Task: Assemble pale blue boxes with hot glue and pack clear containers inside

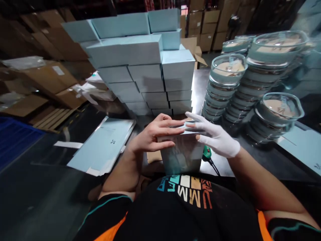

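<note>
Box (182, 152), pale blue, is up on the near edge of the dark table (253, 160), right in front of the person's chest, with both hands on its top. Left hand (152, 134) is bare, fingers spread flat over the top flap and curled round the left side, so pressing it more than clenching. Right hand (217, 137) wears a white glove and lies across the top from the right, fingers stretched out, resting on the flap. Just right of the box there's a small green tool (207, 152) with a black cord, partly tucked under the gloved wrist. Flat unfolded cartons (104, 147) lie along the left edge. Toward the far edge sits a big stack of closed blue boxes (140, 63), and along the right side several columns of lidded glass bowls (227, 87).
</note>
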Available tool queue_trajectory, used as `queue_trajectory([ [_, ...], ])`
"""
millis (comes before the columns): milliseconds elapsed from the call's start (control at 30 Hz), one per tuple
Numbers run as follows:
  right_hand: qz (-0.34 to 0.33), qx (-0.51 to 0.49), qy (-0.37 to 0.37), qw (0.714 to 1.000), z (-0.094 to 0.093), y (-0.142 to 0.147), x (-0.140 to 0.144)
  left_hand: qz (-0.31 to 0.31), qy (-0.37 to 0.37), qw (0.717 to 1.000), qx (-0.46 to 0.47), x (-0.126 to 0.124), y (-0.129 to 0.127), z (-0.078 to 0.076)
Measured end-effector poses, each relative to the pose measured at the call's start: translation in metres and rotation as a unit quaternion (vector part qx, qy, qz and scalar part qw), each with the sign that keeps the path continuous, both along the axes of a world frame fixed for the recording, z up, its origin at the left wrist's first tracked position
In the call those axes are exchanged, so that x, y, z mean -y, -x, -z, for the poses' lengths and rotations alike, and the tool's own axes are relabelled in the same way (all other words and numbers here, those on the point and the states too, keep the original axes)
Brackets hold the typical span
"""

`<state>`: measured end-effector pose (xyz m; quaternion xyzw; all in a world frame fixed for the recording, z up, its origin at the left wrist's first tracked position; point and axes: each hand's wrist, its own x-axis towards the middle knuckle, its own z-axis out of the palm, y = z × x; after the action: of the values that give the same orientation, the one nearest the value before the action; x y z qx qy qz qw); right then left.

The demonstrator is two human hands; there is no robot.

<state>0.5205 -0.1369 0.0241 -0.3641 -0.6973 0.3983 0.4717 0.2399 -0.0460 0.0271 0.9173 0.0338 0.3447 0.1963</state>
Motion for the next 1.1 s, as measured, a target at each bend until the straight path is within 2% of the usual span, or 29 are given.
queue_trajectory([
  [167,0.075,-0.093,0.008,0.993,0.021,0.009,-0.002,-0.018,0.037,0.999,-0.010,-0.002,0.003,0.007],
  [333,0.076,-0.107,0.008,0.991,0.024,0.014,-0.002,0.000,0.057,0.998,-0.001,-0.005,0.000,0.014],
  [500,0.073,-0.073,-0.030,0.994,0.033,0.013,-0.007,0.022,0.077,0.997,0.022,-0.007,0.002,0.017],
  [600,0.097,0.020,-0.006,0.995,0.048,0.009,-0.008,-0.046,0.090,0.991,0.088,-0.009,0.015,0.023],
  [700,0.131,0.133,0.054,0.981,0.058,0.001,-0.006,-0.167,0.139,0.955,0.203,-0.010,0.032,0.033],
  [767,0.169,0.160,0.048,0.971,0.052,-0.003,-0.003,-0.218,0.131,0.938,0.238,-0.009,0.039,0.039],
  [800,0.188,0.177,0.023,0.966,0.046,-0.004,-0.002,-0.232,0.095,0.939,0.238,-0.008,0.039,0.041],
  [867,0.204,0.263,-0.054,0.941,0.028,-0.002,0.002,-0.250,-0.028,0.943,0.220,-0.001,0.035,0.042],
  [933,0.189,0.393,-0.146,0.888,0.008,0.005,0.005,-0.262,-0.141,0.943,0.147,0.006,0.026,0.042],
  [967,0.166,0.450,-0.186,0.857,0.000,0.010,0.006,-0.266,-0.164,0.947,0.081,0.010,0.022,0.042],
  [1033,0.114,0.502,-0.253,0.819,-0.013,0.015,0.004,-0.268,-0.143,0.951,-0.064,0.013,0.016,0.045],
  [1100,0.093,0.484,-0.316,0.811,-0.023,0.006,-0.005,-0.284,-0.071,0.944,-0.151,0.012,0.017,0.053],
])
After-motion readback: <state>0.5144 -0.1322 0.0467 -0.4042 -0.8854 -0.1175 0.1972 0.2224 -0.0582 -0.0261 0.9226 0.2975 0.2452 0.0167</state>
